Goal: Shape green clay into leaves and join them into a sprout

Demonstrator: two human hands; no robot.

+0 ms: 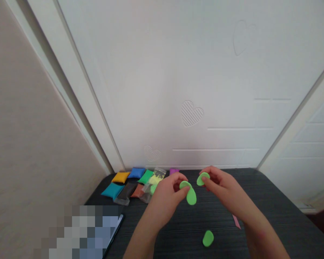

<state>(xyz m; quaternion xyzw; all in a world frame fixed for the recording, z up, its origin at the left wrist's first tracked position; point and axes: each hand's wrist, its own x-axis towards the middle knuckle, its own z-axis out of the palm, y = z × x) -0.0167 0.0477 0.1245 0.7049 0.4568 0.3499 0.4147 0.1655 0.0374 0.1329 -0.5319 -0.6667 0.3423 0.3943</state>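
Green clay pieces over desk, toward far edge: left hand pinches overlapping pair, right hand one disc between thumb and fingers. Risk: tight pinch could dent clay; loose one could drop it.

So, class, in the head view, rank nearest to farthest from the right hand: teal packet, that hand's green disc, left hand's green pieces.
1. Green disc: in right hand.
2. Green pieces: in left hand.
3. Teal packet: left, on table.
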